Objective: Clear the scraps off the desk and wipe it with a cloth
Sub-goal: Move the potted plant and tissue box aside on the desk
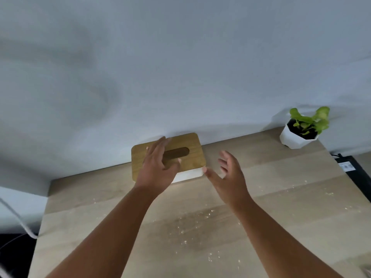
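Littering the pale wood worktop [281, 177], the scraps [186, 227] are fine, light crumbs, thickest near the middle; they look too small to pinch, so sweeping into a cupped palm seems best. No cloth is in view. The left hand [158, 167] hovers over the tissue box [192, 149], fingers released; the right hand [230, 177] is likewise spread, empty. Nothing written is legible.

Desk [271, 177]: pale wood-grain top, matt, smooth; I see fine light crumbs [192, 221] scattered over it. Tissue box [192, 173]: white body, plain and smooth, under a wooden lid [188, 143] of warm brown grain, satin finish. Plant pot [295, 140]: white, faceted, matt. Leaves [319, 119]: bright green, slightly glossy. Wall [180, 67]: flat, matt, painted.
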{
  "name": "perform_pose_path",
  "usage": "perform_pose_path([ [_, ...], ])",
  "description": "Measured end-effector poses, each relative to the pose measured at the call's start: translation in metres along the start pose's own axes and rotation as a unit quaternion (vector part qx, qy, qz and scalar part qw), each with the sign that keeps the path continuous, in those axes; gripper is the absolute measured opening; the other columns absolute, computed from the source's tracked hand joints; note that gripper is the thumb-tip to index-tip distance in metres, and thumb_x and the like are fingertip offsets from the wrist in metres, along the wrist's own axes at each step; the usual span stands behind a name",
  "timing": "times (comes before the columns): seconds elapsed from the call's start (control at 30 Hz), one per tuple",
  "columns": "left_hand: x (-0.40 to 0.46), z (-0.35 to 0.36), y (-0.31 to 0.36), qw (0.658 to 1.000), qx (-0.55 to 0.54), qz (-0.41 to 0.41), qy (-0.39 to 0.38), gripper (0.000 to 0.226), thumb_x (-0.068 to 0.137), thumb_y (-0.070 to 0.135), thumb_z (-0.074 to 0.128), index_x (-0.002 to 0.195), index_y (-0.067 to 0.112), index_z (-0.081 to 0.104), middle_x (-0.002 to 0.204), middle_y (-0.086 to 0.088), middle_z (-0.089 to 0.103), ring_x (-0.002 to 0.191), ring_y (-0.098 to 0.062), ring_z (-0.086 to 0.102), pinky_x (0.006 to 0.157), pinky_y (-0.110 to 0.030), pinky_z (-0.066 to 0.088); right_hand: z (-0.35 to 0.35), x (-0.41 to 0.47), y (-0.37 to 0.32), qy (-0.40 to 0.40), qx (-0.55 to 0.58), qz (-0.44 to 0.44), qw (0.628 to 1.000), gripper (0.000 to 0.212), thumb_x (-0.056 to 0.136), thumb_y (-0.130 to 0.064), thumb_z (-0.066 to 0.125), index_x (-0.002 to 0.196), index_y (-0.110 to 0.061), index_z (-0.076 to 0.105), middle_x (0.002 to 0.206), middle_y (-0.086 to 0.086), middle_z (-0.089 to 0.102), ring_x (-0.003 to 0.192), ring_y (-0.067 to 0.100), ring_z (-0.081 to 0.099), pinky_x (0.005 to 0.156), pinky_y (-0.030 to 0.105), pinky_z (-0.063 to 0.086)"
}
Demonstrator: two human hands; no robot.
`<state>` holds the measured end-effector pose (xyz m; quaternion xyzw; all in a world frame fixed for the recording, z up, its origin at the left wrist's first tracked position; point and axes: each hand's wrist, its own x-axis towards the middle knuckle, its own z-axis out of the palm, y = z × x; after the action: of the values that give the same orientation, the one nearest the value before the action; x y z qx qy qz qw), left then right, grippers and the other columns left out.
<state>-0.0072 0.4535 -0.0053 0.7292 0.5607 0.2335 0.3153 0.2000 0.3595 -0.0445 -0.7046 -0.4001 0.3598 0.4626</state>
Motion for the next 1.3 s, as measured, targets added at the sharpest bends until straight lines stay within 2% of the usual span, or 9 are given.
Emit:
perform_pose_path([
  [0.13, -0.022, -0.025, -0.036, 0.994, -0.022, 0.000, 0.106, 0.063, 0.085, 0.050, 0.067, 0.144, 0.041, 0.047, 0.145, 0.022, 0.048, 0.139, -0.003, 0.041, 0.108, -0.021, 0.039, 0.026, 0.002, -0.012, -0.036, -0.020, -0.008, 0.999, 0.097, 0.078, -0.053, 0.084, 0.157, -0.032, 0.031, 0.156, -0.010, 0.040, 0.136, 0.006, 0.046, 0.106, 0.026, 0.042],
  [0.27, -0.042, -0.033, -0.065, 0.976, -0.135, -0.077, 0.152, 0.070, 0.079, 0.055, 0.072, 0.143, 0.051, 0.043, 0.137, 0.032, 0.046, 0.136, -0.001, 0.043, 0.081, -0.007, 0.043, 0.039, 0.005, -0.015, -0.050, -0.011, 0.004, 0.999, 0.102, 0.075, -0.047, 0.089, 0.158, -0.030, 0.031, 0.155, -0.009, 0.044, 0.138, 0.007, 0.047, 0.116, 0.035, 0.043],
  [0.33, -0.047, -0.028, -0.076, 0.965, -0.197, -0.114, 0.127, 0.078, 0.080, 0.048, 0.080, 0.147, 0.050, 0.039, 0.143, 0.023, 0.045, 0.137, -0.003, 0.043, 0.094, -0.014, 0.047, 0.043, 0.006, -0.014, -0.047, -0.021, 0.011, 0.999, 0.101, 0.075, -0.047, 0.089, 0.157, -0.032, 0.033, 0.152, -0.009, 0.047, 0.137, 0.009, 0.049, 0.116, 0.038, 0.044],
  [0.4, -0.048, -0.023, -0.084, 0.954, -0.250, -0.134, 0.092, 0.081, 0.082, 0.037, 0.084, 0.149, 0.043, 0.039, 0.147, 0.015, 0.047, 0.137, -0.007, 0.048, 0.110, -0.038, 0.048, 0.047, 0.006, -0.014, -0.032, -0.027, 0.013, 0.999, 0.095, 0.075, -0.046, 0.089, 0.154, -0.031, 0.038, 0.147, -0.008, 0.052, 0.134, 0.011, 0.053, 0.114, 0.041, 0.046],
  [0.47, -0.048, -0.019, -0.087, 0.949, -0.273, -0.135, 0.075, 0.078, 0.080, 0.035, 0.085, 0.145, 0.043, 0.043, 0.144, 0.012, 0.052, 0.133, -0.008, 0.053, 0.110, -0.046, 0.050, 0.050, 0.005, -0.013, -0.022, -0.024, 0.009, 0.999, 0.089, 0.076, -0.044, 0.089, 0.150, -0.031, 0.042, 0.142, -0.008, 0.056, 0.130, 0.011, 0.056, 0.111, 0.041, 0.048],
  [0.67, -0.049, -0.012, -0.085, 0.940, -0.293, -0.136, 0.109, 0.071, 0.072, 0.040, 0.085, 0.133, 0.047, 0.048, 0.133, 0.015, 0.059, 0.122, -0.001, 0.059, 0.096, -0.033, 0.056, 0.050, 0.003, -0.011, -0.015, 0.002, 0.001, 1.000, 0.078, 0.074, -0.043, 0.090, 0.137, -0.047, 0.044, 0.134, -0.020, 0.059, 0.119, -0.007, 0.057, 0.100, 0.021, 0.049],
  [0.93, -0.052, -0.009, -0.078, 0.940, -0.282, -0.136, 0.135, 0.068, 0.070, 0.037, 0.086, 0.128, 0.048, 0.053, 0.125, 0.016, 0.063, 0.116, 0.001, 0.061, 0.075, -0.011, 0.054, 0.037, 0.007, -0.003, -0.037, 0.044, -0.005, 0.998, 0.075, 0.076, -0.033, 0.091, 0.138, -0.042, 0.051, 0.133, -0.016, 0.064, 0.120, 0.000, 0.063, 0.104, 0.032, 0.054],
  [1.1, -0.057, 0.004, -0.055, 0.935, -0.289, -0.142, 0.150, 0.068, 0.071, 0.036, 0.085, 0.129, 0.048, 0.052, 0.127, 0.015, 0.063, 0.118, -0.001, 0.062, 0.077, -0.017, 0.056, 0.019, 0.008, -0.001, -0.039, 0.065, -0.009, 0.997, 0.080, 0.075, -0.032, 0.091, 0.143, -0.034, 0.050, 0.133, -0.012, 0.065, 0.121, 0.005, 0.064, 0.106, 0.039, 0.054],
  [1.3, -0.054, 0.033, -0.013, 0.933, -0.308, -0.126, 0.137, 0.063, 0.075, 0.030, 0.083, 0.126, 0.050, 0.052, 0.125, 0.016, 0.063, 0.117, -0.001, 0.061, 0.080, -0.021, 0.056, -0.032, 0.018, 0.006, -0.026, 0.070, -0.013, 0.997, 0.074, 0.072, -0.033, 0.092, 0.132, -0.050, 0.051, 0.130, -0.012, 0.067, 0.120, 0.005, 0.065, 0.105, 0.039, 0.055],
])
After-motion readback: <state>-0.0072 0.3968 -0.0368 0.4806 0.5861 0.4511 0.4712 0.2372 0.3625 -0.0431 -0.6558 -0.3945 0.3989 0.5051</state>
